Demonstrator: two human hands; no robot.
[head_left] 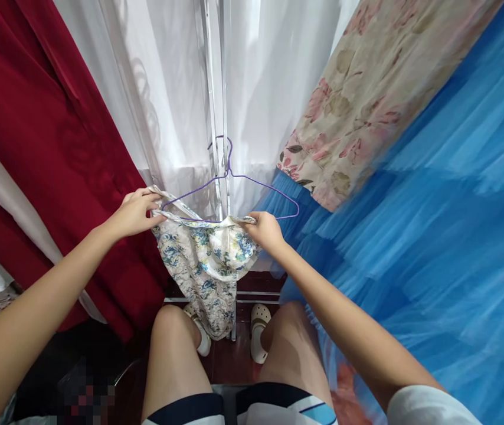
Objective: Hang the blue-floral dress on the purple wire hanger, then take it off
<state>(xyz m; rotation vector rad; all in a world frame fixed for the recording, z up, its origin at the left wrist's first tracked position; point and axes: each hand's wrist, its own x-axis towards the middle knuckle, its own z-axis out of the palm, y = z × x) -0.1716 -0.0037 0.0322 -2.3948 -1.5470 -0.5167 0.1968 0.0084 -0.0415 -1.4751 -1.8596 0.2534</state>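
While our left grip [134, 213] and right grip [268, 230] pinch tight the upper edge of the floral garment [190, 254] hanging between them, we judge work partway: purple hanger [229, 171], left end seemingly inside the opening, right end uncovered; white cloth [274, 88] beyond.

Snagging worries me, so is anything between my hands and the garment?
Nothing visible: your left hand and right hand hold the garment directly by its upper edge. The hanger pokes out beyond the right hand.
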